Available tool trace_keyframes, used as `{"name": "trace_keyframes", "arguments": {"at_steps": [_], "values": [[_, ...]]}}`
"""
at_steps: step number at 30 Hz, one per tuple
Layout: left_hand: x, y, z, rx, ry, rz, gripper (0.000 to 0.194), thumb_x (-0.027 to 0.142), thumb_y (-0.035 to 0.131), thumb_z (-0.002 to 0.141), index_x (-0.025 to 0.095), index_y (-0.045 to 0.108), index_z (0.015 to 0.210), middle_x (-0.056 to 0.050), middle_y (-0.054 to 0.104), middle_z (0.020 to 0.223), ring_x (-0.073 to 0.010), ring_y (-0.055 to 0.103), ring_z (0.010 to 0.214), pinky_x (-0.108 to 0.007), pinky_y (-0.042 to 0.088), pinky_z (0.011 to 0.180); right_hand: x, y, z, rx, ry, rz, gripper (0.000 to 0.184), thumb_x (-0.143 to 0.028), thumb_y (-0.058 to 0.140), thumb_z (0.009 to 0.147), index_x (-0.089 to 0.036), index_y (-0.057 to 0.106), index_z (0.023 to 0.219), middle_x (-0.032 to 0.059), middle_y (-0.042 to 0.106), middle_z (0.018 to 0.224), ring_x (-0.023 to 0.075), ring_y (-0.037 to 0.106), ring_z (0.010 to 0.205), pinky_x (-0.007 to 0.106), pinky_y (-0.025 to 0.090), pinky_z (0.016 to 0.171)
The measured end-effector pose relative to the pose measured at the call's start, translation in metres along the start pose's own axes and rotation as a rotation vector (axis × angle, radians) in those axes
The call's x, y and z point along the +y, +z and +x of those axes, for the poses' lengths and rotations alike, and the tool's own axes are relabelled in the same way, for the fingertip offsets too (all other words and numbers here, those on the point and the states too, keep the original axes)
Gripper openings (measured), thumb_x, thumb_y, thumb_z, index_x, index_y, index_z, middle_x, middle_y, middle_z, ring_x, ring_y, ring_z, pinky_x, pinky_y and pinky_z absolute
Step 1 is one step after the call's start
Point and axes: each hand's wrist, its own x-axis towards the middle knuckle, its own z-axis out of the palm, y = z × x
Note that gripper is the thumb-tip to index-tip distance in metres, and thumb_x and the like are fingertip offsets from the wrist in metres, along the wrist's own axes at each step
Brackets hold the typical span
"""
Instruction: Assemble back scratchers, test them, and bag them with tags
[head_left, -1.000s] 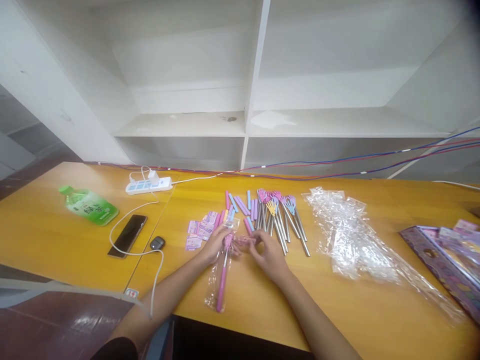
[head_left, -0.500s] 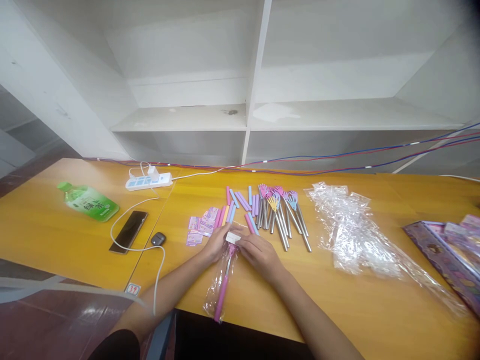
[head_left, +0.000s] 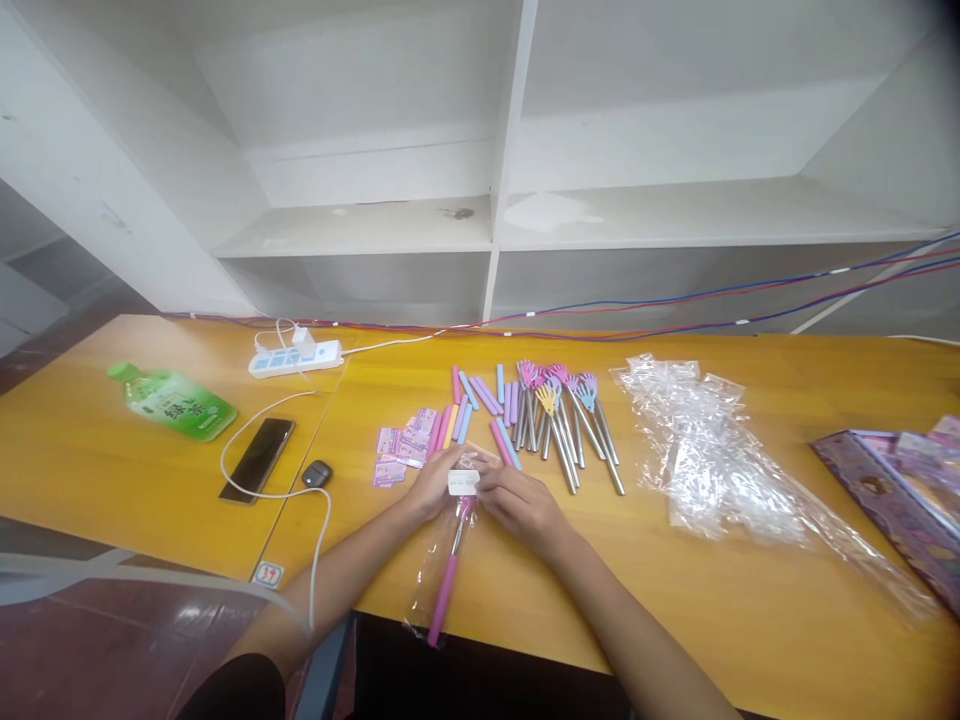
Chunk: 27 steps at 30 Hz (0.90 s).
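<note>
A pink back scratcher (head_left: 444, 590) with a metal shaft lies inside a clear plastic bag (head_left: 422, 590) near the table's front edge. My left hand (head_left: 435, 484) pinches the bag's upper end from the left. On the other side, my right hand (head_left: 521, 503) grips the same end with closed fingers. Between them a white label (head_left: 463, 483) shows at the top of the bag, over the scratcher's head. Just beyond my hands lie several coloured handle sleeves (head_left: 486, 397), and to their right a group of metal back scratchers (head_left: 562, 415) with hand-shaped heads.
Purple printed cards (head_left: 405, 445) lie left of the sleeves. A heap of clear bags (head_left: 697, 450) and a patterned box (head_left: 885, 500) are at right. On the left are a green bottle (head_left: 180, 402), a phone (head_left: 259, 460), an earbud case (head_left: 316, 473), a cable and a power strip (head_left: 296, 358).
The white label has turned to sit flatter and more level between my hands. My hands stay at the bag's upper end, and the view has shifted slightly.
</note>
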Motion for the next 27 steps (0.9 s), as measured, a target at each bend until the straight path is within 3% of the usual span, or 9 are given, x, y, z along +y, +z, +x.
{"name": "trace_keyframes", "arguments": {"at_steps": [7,11,14,19,23,27], "values": [[-0.003,-0.001,0.000,0.027,-0.012,-0.021,0.048,0.054,0.088,0.073,0.011,0.076,0.090,-0.010,0.078,0.083,-0.0231,0.074,0.078,-0.031,0.055,0.072,0.006,-0.011,0.003,0.038,0.134,-0.111,0.022,-0.025,0.058,0.103,-0.027,0.069,0.083,0.0084,0.077,0.090,0.0231,0.072,0.088,0.040,0.061,0.077],[-0.004,-0.001,0.000,0.000,-0.032,0.038,0.062,0.072,0.077,0.078,0.012,0.074,0.091,-0.012,0.078,0.080,-0.0252,0.076,0.074,-0.033,0.057,0.069,0.009,-0.014,0.004,0.081,0.178,-0.112,0.020,-0.023,0.062,0.101,-0.027,0.067,0.081,0.0075,0.074,0.088,0.0225,0.069,0.085,0.039,0.057,0.076],[-0.003,0.000,-0.001,-0.084,-0.009,0.082,0.066,0.077,0.066,0.084,0.013,0.072,0.097,-0.013,0.079,0.082,-0.0255,0.077,0.072,-0.034,0.059,0.069,0.009,-0.016,0.004,0.137,0.252,-0.135,0.017,-0.022,0.063,0.099,-0.027,0.066,0.082,0.0072,0.073,0.088,0.0228,0.068,0.085,0.038,0.055,0.075],[0.002,0.000,-0.004,-0.190,0.069,0.157,0.054,0.061,0.077,0.086,0.014,0.064,0.110,-0.014,0.080,0.099,-0.0263,0.079,0.076,-0.039,0.062,0.076,0.007,-0.022,0.006,0.210,0.360,-0.063,0.009,-0.026,0.060,0.100,-0.026,0.065,0.092,0.0067,0.069,0.090,0.0232,0.067,0.086,0.039,0.056,0.077],[0.004,0.000,-0.004,-0.161,0.082,0.174,0.052,0.057,0.077,0.088,0.015,0.063,0.115,-0.013,0.080,0.091,-0.0278,0.080,0.075,-0.040,0.064,0.074,0.005,-0.021,0.007,0.196,0.439,0.024,0.009,-0.031,0.056,0.103,-0.025,0.063,0.103,0.0065,0.068,0.094,0.0211,0.067,0.081,0.038,0.058,0.074],[0.003,0.000,-0.003,-0.127,0.056,0.178,0.050,0.058,0.076,0.088,0.011,0.071,0.105,-0.018,0.080,0.099,-0.0284,0.080,0.078,-0.040,0.064,0.075,0.004,-0.016,0.006,0.178,0.476,0.088,0.013,-0.036,0.057,0.103,-0.024,0.063,0.105,0.0060,0.069,0.094,0.0215,0.067,0.081,0.039,0.059,0.077]]}}
